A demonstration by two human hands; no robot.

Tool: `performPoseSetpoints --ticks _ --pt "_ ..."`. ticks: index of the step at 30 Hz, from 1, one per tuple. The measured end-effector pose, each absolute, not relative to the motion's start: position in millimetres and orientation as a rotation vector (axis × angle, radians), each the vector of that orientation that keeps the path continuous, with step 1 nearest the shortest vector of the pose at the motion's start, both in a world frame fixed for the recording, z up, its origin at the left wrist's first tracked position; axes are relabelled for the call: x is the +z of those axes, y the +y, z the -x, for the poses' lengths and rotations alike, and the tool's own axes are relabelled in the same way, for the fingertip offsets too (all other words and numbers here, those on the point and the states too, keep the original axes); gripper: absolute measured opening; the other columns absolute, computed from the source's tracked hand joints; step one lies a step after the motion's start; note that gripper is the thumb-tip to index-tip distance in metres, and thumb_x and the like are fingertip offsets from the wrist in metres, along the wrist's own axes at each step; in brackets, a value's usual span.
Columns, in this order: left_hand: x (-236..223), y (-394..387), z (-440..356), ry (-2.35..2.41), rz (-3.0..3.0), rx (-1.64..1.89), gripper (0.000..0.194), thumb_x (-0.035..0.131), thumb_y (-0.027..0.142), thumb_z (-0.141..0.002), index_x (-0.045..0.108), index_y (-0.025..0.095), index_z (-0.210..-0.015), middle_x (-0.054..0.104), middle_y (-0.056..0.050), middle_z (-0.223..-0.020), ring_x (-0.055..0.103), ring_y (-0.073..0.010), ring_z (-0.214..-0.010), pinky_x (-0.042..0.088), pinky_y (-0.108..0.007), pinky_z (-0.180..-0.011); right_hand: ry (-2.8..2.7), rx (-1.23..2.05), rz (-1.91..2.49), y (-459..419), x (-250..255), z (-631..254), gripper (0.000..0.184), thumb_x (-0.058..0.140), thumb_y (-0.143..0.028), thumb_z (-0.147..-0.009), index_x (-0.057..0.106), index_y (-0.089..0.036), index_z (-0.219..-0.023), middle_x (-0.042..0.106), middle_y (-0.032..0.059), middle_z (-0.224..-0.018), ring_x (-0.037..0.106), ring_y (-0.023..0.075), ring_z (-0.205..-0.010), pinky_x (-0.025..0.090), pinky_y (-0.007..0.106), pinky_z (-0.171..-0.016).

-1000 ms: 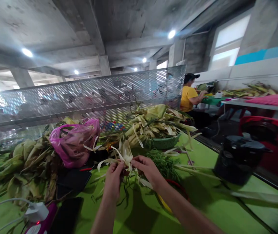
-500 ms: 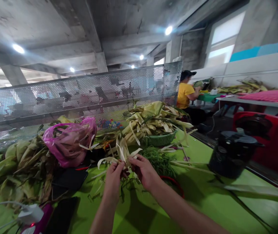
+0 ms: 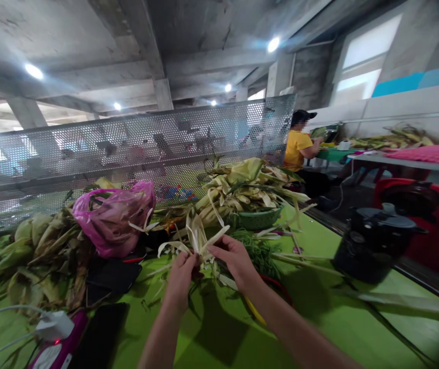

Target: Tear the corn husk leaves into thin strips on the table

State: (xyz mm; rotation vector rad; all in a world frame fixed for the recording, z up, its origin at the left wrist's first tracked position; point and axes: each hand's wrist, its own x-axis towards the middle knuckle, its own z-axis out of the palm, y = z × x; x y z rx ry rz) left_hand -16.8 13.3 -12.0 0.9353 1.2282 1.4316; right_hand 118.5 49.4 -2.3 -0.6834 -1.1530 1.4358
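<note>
My left hand [image 3: 181, 279] and my right hand [image 3: 233, 259] meet above the green table [image 3: 319, 312], both closed on a small bundle of pale corn husk strips [image 3: 195, 237] that fans upward between them. The left hand pinches the bundle's base. A single strip is pinched in the right hand's fingertips on the bundle's right side. Thin green strands [image 3: 258, 252] lie on the table just behind the right hand.
A green basket [image 3: 260, 219] heaped with husks [image 3: 248, 187] stands behind, a pink plastic bag [image 3: 114, 218] and a husk pile [image 3: 31, 256] at left. A black pot [image 3: 377, 246] sits at right. A perforated metal screen [image 3: 135, 148] backs the table. A person in yellow [image 3: 299, 148] works beyond.
The right hand's fingers have shifted up along one husk strip, drawing it out to the right. The left hand keeps its hold; the view has shifted slightly.
</note>
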Motion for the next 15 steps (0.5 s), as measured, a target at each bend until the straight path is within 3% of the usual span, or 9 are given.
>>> performPoseSetpoints --ticks 6,15 --pt "-11 15 20 1.260 -1.120 1.296 0.017 0.059 0.034 -0.070 0.060 0.017 -0.075 0.048 0.004 -0.061 0.043 -0.0115 -0.055 0.039 -0.021 -0.048 -1.517 1.021 0.788 52 3 -128 0.013 0.073 -0.026 -0.068 0.071 -0.018 -0.077 0.064 0.0014 -0.072 0.054 0.0158 -0.069 0.044 0.028 -0.068" --pt "-16 18 24 1.316 -1.165 1.265 0.012 0.055 0.026 -0.068 0.061 0.018 -0.076 0.051 0.002 -0.064 0.045 -0.0124 -0.057 0.038 -0.020 -0.048 -1.594 1.175 0.699 47 10 -129 0.018 0.070 -0.033 -0.076 0.071 -0.018 -0.086 0.067 0.0018 -0.077 0.057 0.0158 -0.073 0.044 0.027 -0.071"
